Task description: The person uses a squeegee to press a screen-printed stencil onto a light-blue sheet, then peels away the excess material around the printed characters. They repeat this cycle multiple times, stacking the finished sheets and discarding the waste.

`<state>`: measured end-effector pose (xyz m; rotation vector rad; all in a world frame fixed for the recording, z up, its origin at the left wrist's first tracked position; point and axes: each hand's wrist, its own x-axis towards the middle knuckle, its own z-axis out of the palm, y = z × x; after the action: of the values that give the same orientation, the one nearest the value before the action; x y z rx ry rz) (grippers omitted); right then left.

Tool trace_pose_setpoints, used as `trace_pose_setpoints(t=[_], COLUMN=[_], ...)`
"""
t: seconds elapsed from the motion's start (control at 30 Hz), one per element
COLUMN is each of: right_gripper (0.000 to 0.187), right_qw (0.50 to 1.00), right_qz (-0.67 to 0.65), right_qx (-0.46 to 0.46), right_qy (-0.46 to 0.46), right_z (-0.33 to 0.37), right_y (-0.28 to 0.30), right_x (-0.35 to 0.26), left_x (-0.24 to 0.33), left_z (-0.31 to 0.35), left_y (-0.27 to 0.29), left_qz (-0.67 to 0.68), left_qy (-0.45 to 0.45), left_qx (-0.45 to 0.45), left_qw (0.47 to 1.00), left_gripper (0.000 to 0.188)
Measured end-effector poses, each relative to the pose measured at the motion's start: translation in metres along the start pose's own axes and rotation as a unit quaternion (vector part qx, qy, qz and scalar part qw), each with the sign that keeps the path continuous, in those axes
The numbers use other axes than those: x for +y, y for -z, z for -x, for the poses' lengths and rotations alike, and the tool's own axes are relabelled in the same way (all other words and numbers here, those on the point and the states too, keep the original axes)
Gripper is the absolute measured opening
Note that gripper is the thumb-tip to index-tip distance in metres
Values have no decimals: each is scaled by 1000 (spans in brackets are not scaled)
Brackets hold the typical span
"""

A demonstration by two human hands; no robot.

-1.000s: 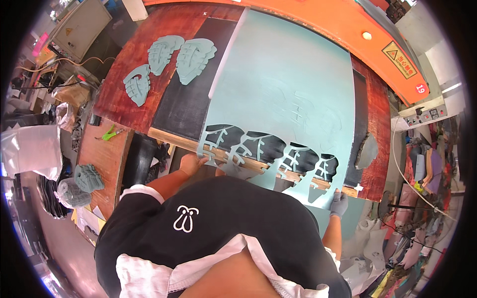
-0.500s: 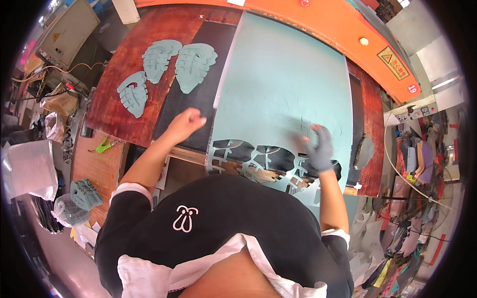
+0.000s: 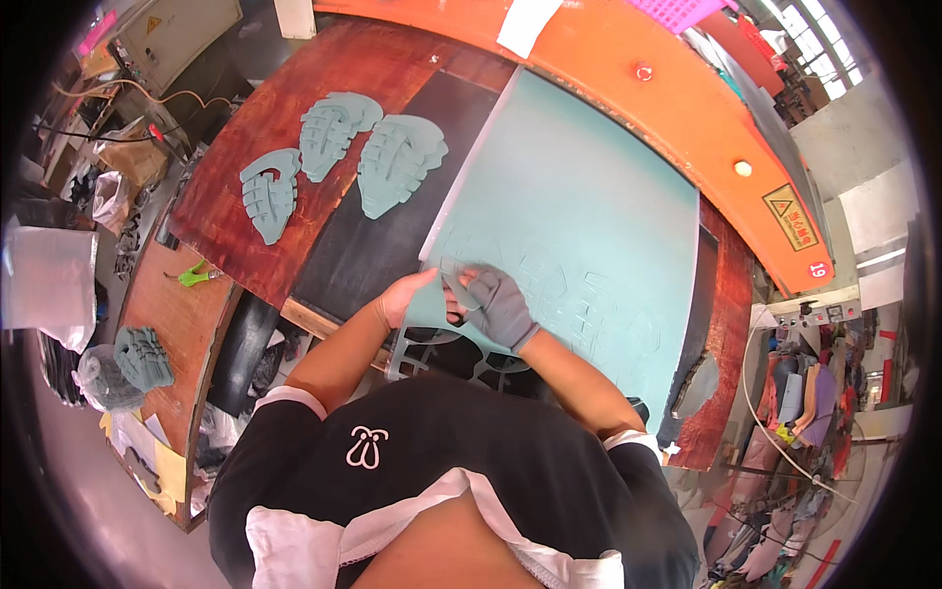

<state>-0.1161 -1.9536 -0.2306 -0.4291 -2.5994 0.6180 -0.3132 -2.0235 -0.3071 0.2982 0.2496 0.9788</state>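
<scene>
Probably tearing is the main risk: the teal sheet (image 3: 589, 157) lies on the table (image 3: 221, 216), in front of an orange beam (image 3: 589, 74), and if its faint cut outlines (image 3: 591, 299) do not run right through, a hard pull could rip it. The bare left hand (image 3: 397, 299) is partly closed, thumb and fingers on a teal piece (image 3: 427, 306); whether that piece joins the sheet, I cannot tell. The gloved right hand (image 3: 498, 309) curls close beside it, fingertips partly hidden, so its grip is unclear. An uneven tug from the near left edge could also drag the sheet askew
</scene>
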Motion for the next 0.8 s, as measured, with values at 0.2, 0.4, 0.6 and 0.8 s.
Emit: trace_pose_setpoints(t=[0.2, 0.4, 0.6, 0.8], right_gripper=[34, 40, 43, 16], right_qw=[897, 729, 877, 956], right_qz=[387, -323, -94, 161], right_qx=[-118, 431, 372, 231], right_qy=[-176, -423, -289, -85], right_z=[-29, -72, -50, 71], right_y=[46, 179, 266, 109], right_x=[51, 132, 97, 23], left_x=[4, 4, 6, 6], left_z=[9, 9, 8, 17], left_y=[0, 3, 6, -42], left_qz=[-95, -106, -99, -378], left_qy=[41, 60, 49, -79], left_qx=[136, 129, 126, 341], left_qw=[985, 984, 986, 857], left_gripper=[43, 39, 42, 39])
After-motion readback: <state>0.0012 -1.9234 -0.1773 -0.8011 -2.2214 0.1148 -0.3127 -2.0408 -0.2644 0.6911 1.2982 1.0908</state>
